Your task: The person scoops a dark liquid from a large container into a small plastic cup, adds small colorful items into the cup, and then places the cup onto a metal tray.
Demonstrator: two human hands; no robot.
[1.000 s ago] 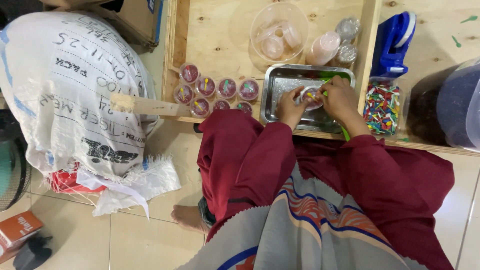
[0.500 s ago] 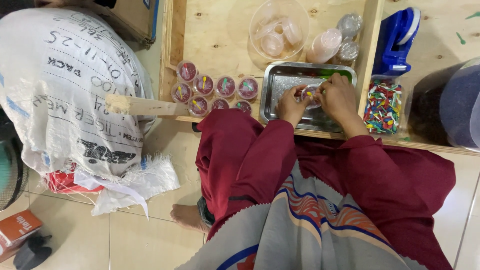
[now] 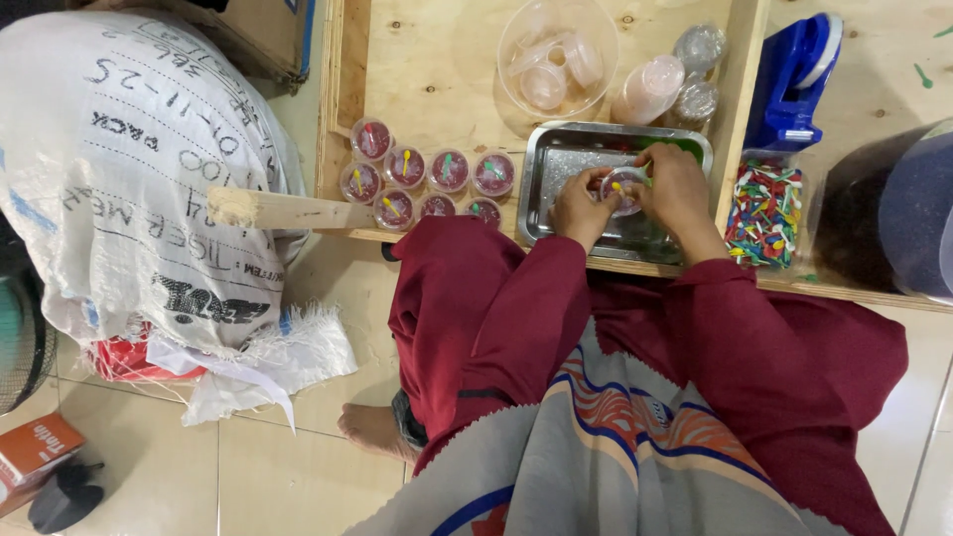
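Observation:
Both my hands meet over a metal tray on a low wooden table. My left hand and my right hand together hold a small clear lidded cup with red filling. To the left of the tray stand several filled red cups, each with a little coloured spoon on its lid. A clear bag of coloured plastic spoons lies just right of my right hand.
A clear bowl of empty cups, stacked cups and lids sit behind the tray. A blue tool and a dark container are at right. A big printed white sack and a wooden stick are at left.
The view has shifted slightly. My hands stay over the tray, still working on the small cup; my fingers have closed in around its lid.

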